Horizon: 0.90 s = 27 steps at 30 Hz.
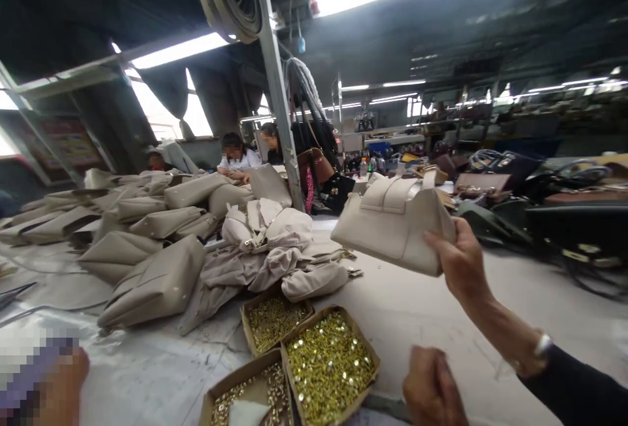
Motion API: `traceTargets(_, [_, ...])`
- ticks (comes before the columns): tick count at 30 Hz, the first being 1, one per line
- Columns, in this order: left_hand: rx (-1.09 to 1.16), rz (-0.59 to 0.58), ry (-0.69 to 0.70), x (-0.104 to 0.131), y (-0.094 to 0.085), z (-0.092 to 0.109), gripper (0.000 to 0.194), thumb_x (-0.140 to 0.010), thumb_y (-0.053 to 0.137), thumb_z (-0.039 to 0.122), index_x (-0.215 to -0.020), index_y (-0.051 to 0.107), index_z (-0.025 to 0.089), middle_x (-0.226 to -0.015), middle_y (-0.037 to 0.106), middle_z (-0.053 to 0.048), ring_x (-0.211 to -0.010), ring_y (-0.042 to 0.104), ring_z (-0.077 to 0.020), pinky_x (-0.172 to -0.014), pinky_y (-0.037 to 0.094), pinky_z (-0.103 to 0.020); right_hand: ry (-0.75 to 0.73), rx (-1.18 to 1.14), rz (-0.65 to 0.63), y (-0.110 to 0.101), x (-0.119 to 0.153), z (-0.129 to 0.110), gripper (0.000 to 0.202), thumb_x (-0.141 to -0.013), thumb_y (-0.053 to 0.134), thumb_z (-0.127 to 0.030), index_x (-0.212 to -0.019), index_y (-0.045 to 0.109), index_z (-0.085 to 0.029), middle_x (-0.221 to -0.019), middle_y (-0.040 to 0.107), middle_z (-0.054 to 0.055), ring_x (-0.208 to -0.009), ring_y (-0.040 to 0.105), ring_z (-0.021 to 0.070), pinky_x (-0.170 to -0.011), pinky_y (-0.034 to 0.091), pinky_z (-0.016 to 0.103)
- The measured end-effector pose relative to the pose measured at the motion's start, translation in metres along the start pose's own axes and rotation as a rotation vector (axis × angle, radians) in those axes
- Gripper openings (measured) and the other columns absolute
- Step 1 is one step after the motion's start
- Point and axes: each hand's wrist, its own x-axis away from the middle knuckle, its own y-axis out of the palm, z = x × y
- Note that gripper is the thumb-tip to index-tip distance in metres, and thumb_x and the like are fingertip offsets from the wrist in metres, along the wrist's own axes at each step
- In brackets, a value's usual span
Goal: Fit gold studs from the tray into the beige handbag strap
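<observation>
My right hand (464,262) grips the right end of a cream handbag (392,226), its thumb on the near side. The bag is held above the pale tabletop and has a flap and strap on its upper side. My left hand (434,387) is low at the bottom edge, closed and somewhat blurred; what it holds, if anything, is hidden. Left of it, a cardboard tray (377,368) holds many small gold-coloured metal pieces. A second tray (251,337) and a third tray (209,406) hold more small metal pieces.
Beige bags (157,279) and crumpled fabric pieces (269,269) are heaped on the left and middle. Dark bags (583,230) line the right. A metal post (277,72) rises behind the heap. A person (238,158) sits beyond. A pixelated purple-and-skin-toned shape (49,380) fills the lower left.
</observation>
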Motion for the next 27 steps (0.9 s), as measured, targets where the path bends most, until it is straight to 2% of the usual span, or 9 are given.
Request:
traceTargets(4, [0.002,0.454,0.19,-0.005,-0.001,-0.001,0.037,-0.101,0.044,0.043,-0.121,0.059,0.016,-0.116,0.06,-0.016,-0.107,0.059,-0.0259,-0.094,0.051,-0.042,-0.053,0.338,0.147,-0.099,0.106,-0.04,0.037,-0.084,0.073,-0.048,-0.107,0.059,-0.022,-0.084,0.06,-0.001,-0.072,0.055,0.0192,-0.059,0.045,0.028])
traceTargets(6, [-0.006,0.54,0.297,-0.004,-0.011,0.009,0.037,-0.1,0.047,0.045,-0.123,0.058,0.017,-0.118,0.058,-0.013,-0.107,0.056,-0.0242,-0.095,0.048,-0.04,-0.148,0.391,0.14,-0.133,0.162,-0.044,0.029,-0.087,0.07,-0.04,-0.107,0.057,-0.024,-0.086,0.061,0.0,-0.071,0.058,0.0197,-0.059,0.049,0.028])
traceTargets(10, [0.001,0.424,0.351,0.015,-0.031,0.035,0.035,-0.103,0.044,0.043,-0.122,0.061,0.02,-0.122,0.06,-0.011,-0.117,0.054,-0.0248,-0.104,0.042,-0.041,-0.33,0.351,-0.133,-0.18,0.254,-0.03,0.037,-0.084,0.072,-0.032,-0.119,0.06,-0.029,-0.104,0.069,0.008,-0.089,0.07,0.031,-0.074,0.062,0.039])
traceTargets(13, [0.0,0.272,0.27,0.037,-0.038,0.045,0.04,-0.105,0.037,0.044,-0.114,0.067,0.019,-0.122,0.065,-0.011,-0.122,0.055,-0.0253,-0.109,0.04,-0.042,-0.358,0.358,-0.389,-0.202,0.291,-0.022,0.05,-0.086,0.07,-0.03,-0.134,0.058,-0.026,-0.115,0.07,0.012,-0.101,0.072,0.0313,-0.081,0.065,0.036])
traceTargets(15, [0.019,0.204,0.154,0.046,-0.041,0.049,0.044,-0.105,0.036,0.047,-0.113,0.069,0.018,-0.12,0.067,-0.011,-0.117,0.058,-0.0249,-0.106,0.042,-0.041,-0.456,0.38,-0.52,-0.208,0.299,-0.025,0.043,-0.091,0.065,-0.023,-0.134,0.061,-0.024,-0.124,0.068,0.012,-0.11,0.07,0.0272,-0.089,0.063,0.03])
traceTargets(17, [0.059,0.155,0.061,0.047,-0.043,0.054,0.045,-0.104,0.038,0.051,-0.117,0.067,0.018,-0.121,0.067,-0.011,-0.113,0.06,-0.0252,-0.102,0.045,-0.04,-0.546,0.408,-0.533,-0.208,0.296,-0.033,0.038,-0.093,0.061,-0.015,-0.13,0.066,-0.025,-0.133,0.064,0.012,-0.12,0.065,0.0252,-0.097,0.06,0.03])
traceTargets(21, [0.026,-0.007,0.1,0.029,-0.05,0.071,0.05,-0.099,0.048,0.058,-0.126,0.067,0.021,-0.132,0.064,-0.011,-0.126,0.056,-0.028,-0.111,0.04,-0.042,-0.595,0.359,-0.622,-0.197,0.275,-0.053,0.043,-0.092,0.059,-0.008,-0.131,0.065,-0.024,-0.139,0.062,0.011,-0.132,0.056,0.0242,-0.107,0.054,0.035])
traceTargets(23, [0.002,-0.084,0.123,0.02,-0.053,0.08,0.051,-0.096,0.052,0.061,-0.12,0.071,0.021,-0.132,0.065,-0.011,-0.128,0.055,-0.0286,-0.112,0.039,-0.041,-0.598,0.316,-0.682,-0.195,0.265,-0.057,0.044,-0.093,0.057,-0.009,-0.134,0.062,-0.022,-0.138,0.064,0.011,-0.131,0.057,0.0229,-0.106,0.054,0.035])
traceTargets(27, [0.267,-0.016,-0.036,0.022,-0.056,0.092,0.054,-0.093,0.054,0.066,-0.109,0.072,0.018,-0.11,0.07,-0.01,-0.101,0.065,-0.024,-0.092,0.051,-0.035,-0.585,0.321,-0.662,-0.197,0.245,-0.057,0.046,-0.096,0.052,-0.011,-0.141,0.056,-0.019,-0.145,0.06,0.013,-0.127,0.059,0.0233,-0.105,0.053,0.038])
